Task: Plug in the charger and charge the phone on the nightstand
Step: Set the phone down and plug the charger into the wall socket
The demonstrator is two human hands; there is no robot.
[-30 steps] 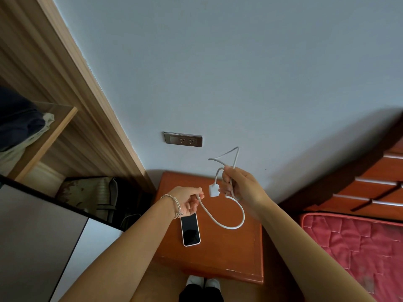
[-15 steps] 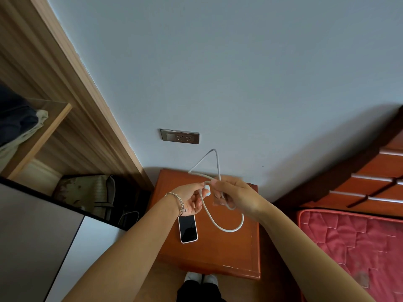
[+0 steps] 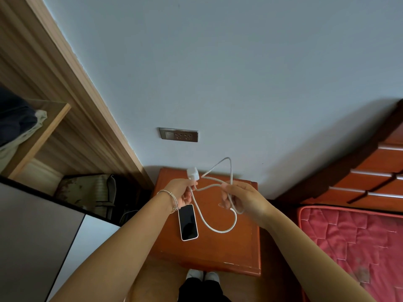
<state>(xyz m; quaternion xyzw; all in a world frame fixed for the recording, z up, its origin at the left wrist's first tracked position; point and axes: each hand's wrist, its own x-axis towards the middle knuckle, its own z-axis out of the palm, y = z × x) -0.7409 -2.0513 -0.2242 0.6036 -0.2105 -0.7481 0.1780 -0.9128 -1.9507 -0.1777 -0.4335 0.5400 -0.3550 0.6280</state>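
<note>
A white phone [image 3: 188, 222] lies screen-up on the reddish wooden nightstand [image 3: 235, 251]. My left hand [image 3: 182, 190] grips the white charger plug [image 3: 192, 173], which sticks up above my fingers, below the wall socket [image 3: 178, 134]. The white cable [image 3: 214, 225] runs from the plug in a loop over the nightstand. My right hand [image 3: 241, 197] is closed on the cable, and another bend of it rises above that hand toward the wall.
A wooden wardrobe [image 3: 50, 118] with a shelf of folded clothes stands on the left, a bag [image 3: 91, 190] at its foot. A bed with a red mattress [image 3: 353, 240] and wooden headboard [image 3: 375, 168] fills the right. My feet [image 3: 201, 274] show at the nightstand's front edge.
The plug passed from my right hand to my left, which has lifted it toward the wall socket. My hands moved apart and the cable now stretches between them.
</note>
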